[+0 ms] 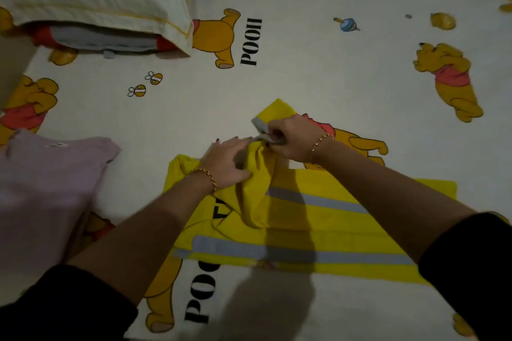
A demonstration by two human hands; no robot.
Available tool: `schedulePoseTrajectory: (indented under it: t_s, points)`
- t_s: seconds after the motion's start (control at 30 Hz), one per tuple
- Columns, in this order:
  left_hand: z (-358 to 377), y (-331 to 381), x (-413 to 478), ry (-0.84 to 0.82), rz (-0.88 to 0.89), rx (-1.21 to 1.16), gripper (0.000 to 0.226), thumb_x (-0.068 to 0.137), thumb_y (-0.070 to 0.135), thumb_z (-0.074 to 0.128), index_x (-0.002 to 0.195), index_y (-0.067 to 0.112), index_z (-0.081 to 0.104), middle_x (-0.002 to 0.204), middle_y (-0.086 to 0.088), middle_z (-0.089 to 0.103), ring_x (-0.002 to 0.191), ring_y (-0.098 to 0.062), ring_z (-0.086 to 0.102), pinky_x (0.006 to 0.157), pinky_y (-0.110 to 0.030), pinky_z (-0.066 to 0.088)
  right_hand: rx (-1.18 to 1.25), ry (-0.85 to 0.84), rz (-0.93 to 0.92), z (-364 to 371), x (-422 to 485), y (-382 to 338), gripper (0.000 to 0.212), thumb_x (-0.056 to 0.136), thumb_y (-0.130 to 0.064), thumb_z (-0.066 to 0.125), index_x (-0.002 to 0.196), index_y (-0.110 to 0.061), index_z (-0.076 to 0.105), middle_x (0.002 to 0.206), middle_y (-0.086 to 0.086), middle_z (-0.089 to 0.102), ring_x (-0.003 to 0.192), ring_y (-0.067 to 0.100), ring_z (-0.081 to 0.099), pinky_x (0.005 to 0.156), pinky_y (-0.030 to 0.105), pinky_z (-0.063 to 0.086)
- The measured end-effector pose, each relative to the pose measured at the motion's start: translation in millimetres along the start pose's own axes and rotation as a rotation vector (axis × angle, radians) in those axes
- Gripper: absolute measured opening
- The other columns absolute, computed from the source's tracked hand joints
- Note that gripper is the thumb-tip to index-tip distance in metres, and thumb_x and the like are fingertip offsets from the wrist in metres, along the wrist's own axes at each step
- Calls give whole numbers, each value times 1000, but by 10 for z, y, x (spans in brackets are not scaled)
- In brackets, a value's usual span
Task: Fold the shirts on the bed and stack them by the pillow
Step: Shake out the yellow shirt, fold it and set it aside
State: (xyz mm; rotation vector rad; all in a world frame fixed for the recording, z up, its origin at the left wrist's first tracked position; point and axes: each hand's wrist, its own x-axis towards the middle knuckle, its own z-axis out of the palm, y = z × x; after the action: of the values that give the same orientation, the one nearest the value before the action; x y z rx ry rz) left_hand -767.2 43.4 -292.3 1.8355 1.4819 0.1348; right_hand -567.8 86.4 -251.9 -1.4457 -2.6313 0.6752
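Yellow shirt [304, 219] spread on bed sheet [304, 77] beneath both forearms | left hand [225, 163] straight-fingered, pressing bunched fabric | right hand [288, 141] just beside, gripping sleeve [274, 112]

Matt printed cloth bedsheet [304, 63], thin yellow shirt [332, 230] fabric with smoother grey bands, soft lilac shirt [41, 188] at 9 o'clock, shiny gold-tone chain bracelets [206, 177].
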Motion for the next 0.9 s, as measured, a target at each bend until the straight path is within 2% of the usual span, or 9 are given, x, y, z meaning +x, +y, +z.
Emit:
schedulePoseTrajectory:
  t_s: [0.1,0.17,0.27,0.4,0.47,0.53,0.63,0.77,0.9]
  points:
    - [140,332,-25,-2,102,-64,54,53,49,58,96,16,61,97,-2,65,96,-24,60,93,-46,45,65,10,76,-137,-376,164,21,84,-31,67,94,-14,60,77,2,56,75,25,54,61,25,30]
    - [193,510,-54,24,133,-49,59,52,51,58,91,8,65,85,-3,63,83,-22,57,86,-41,48,108,-31,121,-211,-617,303,31,80,-42,70,98,-19,61,85,3,60,78,22,56,65,26,39]
    - [210,661,-85,-14,124,151,62,52,56,54,84,4,70,81,-10,66,92,-26,59,102,-33,37,61,-208,202,-308,-923,486,44,75,-64,64,79,-20,60,72,4,56,69,19,50,65,31,41]
    - [174,765,-183,-26,143,317,30,67,46,62,73,17,63,72,-7,64,83,-29,62,62,-26,38,-60,-445,281,-357,-1258,671,56,72,-70,62,75,-14,63,69,6,57,69,21,53,63,31,40]
    - [140,767,-221,-32,178,481,19,81,40,63,84,21,62,84,-4,67,84,-24,61,63,-26,39,-228,-495,275,-365,-1402,755,46,75,-62,64,86,-18,62,84,4,62,88,23,58,74,32,40]
    - [132,755,-288,-55,169,597,16,85,35,61,95,22,60,97,-2,66,93,-23,59,69,-29,41,-385,-449,241,-382,-1556,810,20,82,-46,61,93,-30,60,89,1,57,101,22,55,88,36,35]
    - [179,735,-397,-17,133,655,23,84,21,63,106,17,59,105,-5,64,99,-25,58,76,-33,44,-523,-232,239,-341,-1718,883,26,85,-29,57,109,-36,62,92,-4,61,104,22,54,93,41,30]
    - [347,700,-641,279,319,787,28,51,-6,72,71,7,59,64,-11,57,57,-30,56,46,-33,44,-695,253,287,-127,-1981,890,19,67,-9,73,82,-14,62,73,6,62,74,30,56,74,39,37]
    - [767,430,-947,203,242,840,35,48,9,79,74,12,55,69,-9,53,61,-29,54,51,-32,44,-633,21,377,350,-2378,752,24,75,-17,72,96,-13,62,86,10,62,76,31,59,71,41,46]
